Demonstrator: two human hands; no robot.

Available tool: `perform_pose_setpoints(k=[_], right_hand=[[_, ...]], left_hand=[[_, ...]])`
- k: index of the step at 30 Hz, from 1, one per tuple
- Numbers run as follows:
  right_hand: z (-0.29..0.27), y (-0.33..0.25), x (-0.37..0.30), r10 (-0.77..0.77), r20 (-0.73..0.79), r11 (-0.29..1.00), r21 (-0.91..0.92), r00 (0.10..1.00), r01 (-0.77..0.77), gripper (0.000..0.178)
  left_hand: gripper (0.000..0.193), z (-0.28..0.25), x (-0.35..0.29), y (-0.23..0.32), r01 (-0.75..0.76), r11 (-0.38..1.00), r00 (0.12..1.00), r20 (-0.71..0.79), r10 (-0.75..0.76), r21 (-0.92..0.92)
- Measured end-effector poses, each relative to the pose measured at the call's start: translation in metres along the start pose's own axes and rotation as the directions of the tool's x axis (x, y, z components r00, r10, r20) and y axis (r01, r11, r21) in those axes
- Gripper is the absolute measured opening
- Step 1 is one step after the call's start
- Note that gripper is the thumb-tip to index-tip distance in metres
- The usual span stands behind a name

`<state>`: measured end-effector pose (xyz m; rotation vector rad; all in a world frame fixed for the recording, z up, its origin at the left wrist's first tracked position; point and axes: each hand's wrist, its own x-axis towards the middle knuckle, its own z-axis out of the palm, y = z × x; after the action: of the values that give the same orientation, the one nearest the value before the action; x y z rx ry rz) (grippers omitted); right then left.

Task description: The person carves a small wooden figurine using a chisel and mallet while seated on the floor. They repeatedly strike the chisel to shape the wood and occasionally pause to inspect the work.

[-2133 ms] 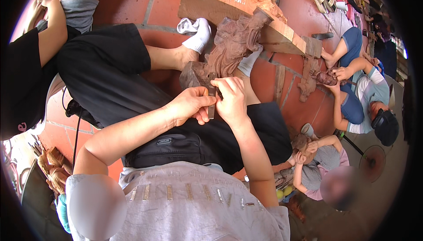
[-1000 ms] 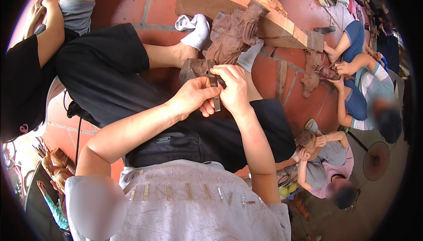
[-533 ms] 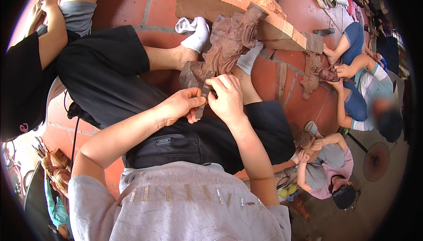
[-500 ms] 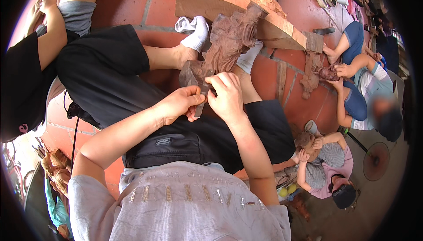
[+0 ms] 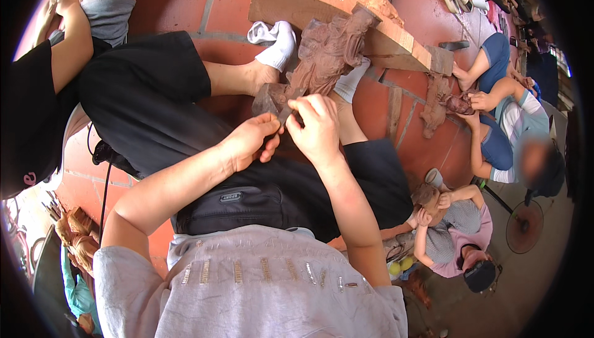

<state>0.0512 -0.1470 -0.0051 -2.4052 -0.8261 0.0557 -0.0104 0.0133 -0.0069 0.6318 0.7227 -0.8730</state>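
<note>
A reddish-brown carved wooden statue (image 5: 325, 53) lies slantwise in front of me, its blocky base (image 5: 267, 100) toward my hands. Its far end reaches over the edge of a large pale wooden block. Between my fingers at the base is a narrow grey strip (image 5: 284, 115), too small and covered to tell its material. My left hand (image 5: 252, 140) is closed, thumb and forefinger pinching the strip's near part. My right hand (image 5: 317, 126) bends over the base with its fingertips closed on the strip's upper part, close against the wood.
The wooden block (image 5: 309, 1), carrying an orange-toned carving, stands beyond the statue on red floor tiles (image 5: 176, 4). My legs flank the statue. Another person sits close at my left. Two people at the right (image 5: 516, 115) hold carvings; a fan (image 5: 525, 225) stands near them.
My left hand has shifted slightly left and up, and its fingers have curled in more. Less of the grey strip shows below my fingers. The statue has barely moved.
</note>
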Motion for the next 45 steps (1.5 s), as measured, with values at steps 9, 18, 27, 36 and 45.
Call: perform_pose_setpoints(k=[9, 18, 27, 36, 45], right_hand=[[0.003, -0.001, -0.001, 0.006, 0.02, 0.999, 0.036, 1.0, -0.007, 0.019], [0.0, 0.0, 0.004, 0.007, -0.025, 0.999, 0.039, 1.0, -0.006, 0.02], [-0.004, 0.002, 0.003, 0.028, -0.008, 0.997, 0.068, 1.0, -0.027, 0.022], [-0.001, 0.0, 0.004, 0.037, -0.01, 0.995, 0.09, 0.999, -0.036, 0.023], [-0.007, -0.002, 0.005, 0.054, -0.025, 0.992, 0.115, 0.998, -0.051, 0.024]], left_hand=[[0.019, -0.004, -0.004, 0.005, 0.015, 0.999, 1.0, -0.005, -0.016, -0.036], [0.019, 0.006, -0.005, 0.009, -0.061, 0.998, 0.998, -0.031, 0.062, 0.014], [0.019, 0.011, -0.007, 0.012, -0.028, 0.999, 1.0, -0.011, 0.028, 0.032], [0.019, 0.01, -0.01, 0.015, -0.011, 1.0, 1.0, -0.005, 0.011, 0.003], [0.019, 0.016, -0.013, 0.019, -0.041, 0.999, 0.999, 0.021, 0.041, 0.024]])
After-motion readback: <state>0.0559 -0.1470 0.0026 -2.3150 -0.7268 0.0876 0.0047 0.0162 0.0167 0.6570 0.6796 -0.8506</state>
